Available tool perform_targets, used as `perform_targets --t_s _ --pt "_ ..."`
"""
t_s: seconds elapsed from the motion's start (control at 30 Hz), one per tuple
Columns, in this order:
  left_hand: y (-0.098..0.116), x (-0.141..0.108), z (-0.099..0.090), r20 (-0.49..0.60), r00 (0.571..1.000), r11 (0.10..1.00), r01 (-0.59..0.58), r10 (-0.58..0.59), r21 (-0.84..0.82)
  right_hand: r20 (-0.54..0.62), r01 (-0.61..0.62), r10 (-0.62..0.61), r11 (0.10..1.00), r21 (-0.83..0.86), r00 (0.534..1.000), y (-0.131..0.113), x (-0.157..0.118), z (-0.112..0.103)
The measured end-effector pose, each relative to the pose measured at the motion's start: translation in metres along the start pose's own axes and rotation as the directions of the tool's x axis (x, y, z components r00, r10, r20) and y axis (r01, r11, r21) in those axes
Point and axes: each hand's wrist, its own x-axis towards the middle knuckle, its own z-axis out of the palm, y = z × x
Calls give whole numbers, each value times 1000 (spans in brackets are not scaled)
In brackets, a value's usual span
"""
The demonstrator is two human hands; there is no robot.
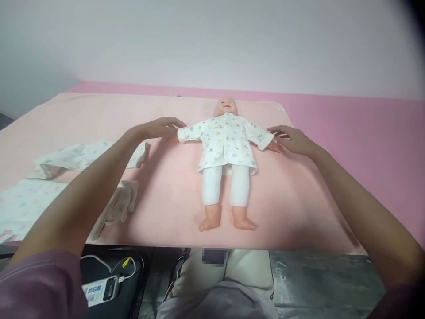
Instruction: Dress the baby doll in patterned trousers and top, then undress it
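A baby doll (226,146) lies on its back with its arms spread out, its head away from me. It wears a white printed long-sleeved top (227,141) and white leggings (211,186); its feet are bare. My left hand (164,127) is at the sleeve cuff on the left, fingers stretched out over the doll's hand, which is mostly hidden. On the other side my right hand (292,139) rests beside the opposite cuff, its fingers loosely apart near the doll's hand (274,146). Whether either fingertip presses on the cloth is hard to see.
A pale pink mat (172,199) covers most of the pink table (352,146). Printed white baby clothes (29,199) lie at the left, partly behind my left forearm. Below the front edge, a white device (102,290) with a cable sits on a black seat (129,283).
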Motion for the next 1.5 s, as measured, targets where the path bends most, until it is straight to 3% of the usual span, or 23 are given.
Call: perform_targets --t_s 0.1,0.2,0.3,0.37,0.47,0.53,0.6,0.7,0.83,0.97,1.03,1.17,1.3,1.4,1.5 --pt "-6 0 -9 103 993 996 72 -66 -56 77 -49 46 998 36 996 6 -3 -3" --pt "-5 13 -3 117 993 998 20 -14 -55 84 -16 10 997 73 996 2 11 10" --pt "-10 23 6 43 999 999 1 0 -38 59 39 -38 999 -19 998 11 30 16" --pt "-15 24 10 -41 999 1000 1 -2 -11 -46 133 -143 976 -174 989 25 40 10" --pt "-22 21 12 -158 987 1000 -6 4 -14 -191 213 -292 913 -349 937 45 48 -5" --pt "-24 18 12 -154 988 999 10 -15 -35 -227 156 -240 930 -333 944 50 47 -10" --pt "-25 14 12 -138 989 998 47 -51 -30 -239 18 -77 971 -240 968 47 39 -8" --pt "-25 1 14 -187 979 997 81 -80 -4 -309 -181 134 975 -126 942 36 15 6" --pt "-16 -31 23 -352 936 996 0 30 84 -404 -233 165 964 -127 900 22 -27 31" --pt "-1 -55 39 -310 951 993 53 -17 107 -346 -189 154 980 -69 926 10 -47 57" --pt "3 -60 45 -302 951 991 95 -62 95 -371 -227 210 974 -1 905 6 -45 66" --pt "10 -69 50 -329 934 988 154 -141 11 -426 -367 383 922 124 819 1 -38 72" --pt "23 -79 63 -349 901 965 228 -259 -128 -404 -462 495 868 184 769 -6 -31 71" --pt "29 -76 79 -355 887 952 243 -295 -184 -425 -410 465 885 219 776 -10 -26 73" --pt "24 -66 91 -432 857 949 181 -281 -258 -471 -217 280 958 185 836 -7 -24 76"
